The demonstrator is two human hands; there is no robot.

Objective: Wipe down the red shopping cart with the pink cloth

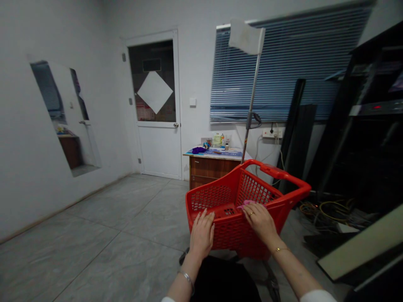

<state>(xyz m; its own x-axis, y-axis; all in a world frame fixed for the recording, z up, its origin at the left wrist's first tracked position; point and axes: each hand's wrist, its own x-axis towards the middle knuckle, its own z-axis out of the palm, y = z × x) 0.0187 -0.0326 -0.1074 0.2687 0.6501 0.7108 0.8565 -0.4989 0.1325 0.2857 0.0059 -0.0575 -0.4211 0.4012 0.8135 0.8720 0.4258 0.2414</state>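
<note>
Two hands on one red basket (pixel 233 235), and here's the hold: left hand (pixel 201 235) spread wide over the near rim, seemingly steadying it; right hand (pixel 260 222) curled beside one pink cloth (pixel 246 203), grip unclear. Beyond, one pole (pixel 252 109), one cabinet (pixel 209 170), one door (pixel 159 151).

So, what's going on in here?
A person has both hands on the near rim of a red plastic shopping cart. The left hand rests on the rim, and the right hand, wearing a ring, sits beside a small pink item. A white flag on a metal pole rises from the cart's far end. Behind it stands a wooden drawer cabinet beside a white door.
</note>
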